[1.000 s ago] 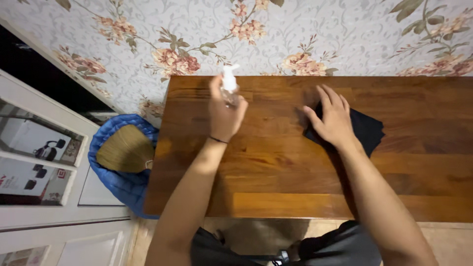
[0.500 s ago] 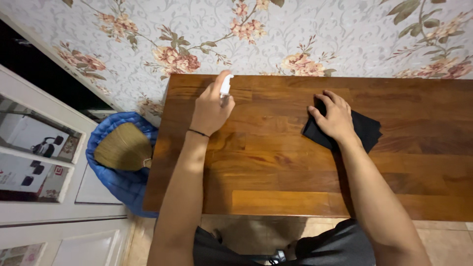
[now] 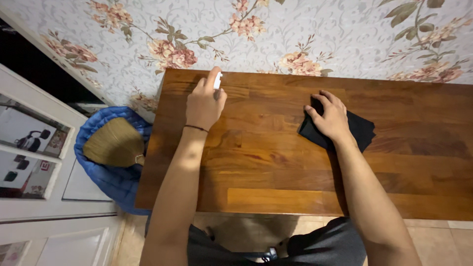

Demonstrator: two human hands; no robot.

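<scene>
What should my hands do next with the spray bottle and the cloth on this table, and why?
Probably press the nozzle once. Your left hand holds the spray bottle low over the wooden table near its far left corner, while your right hand rests on the black cloth, ready to wipe across.

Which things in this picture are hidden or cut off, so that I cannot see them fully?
Head view:
- Spray bottle: only its white top shows; the left hand covers the body.
- Black cloth: partly under the right hand.
- Wooden table: right end cut off by the picture edge.
- Straw fan: handle end too small to tell.
</scene>
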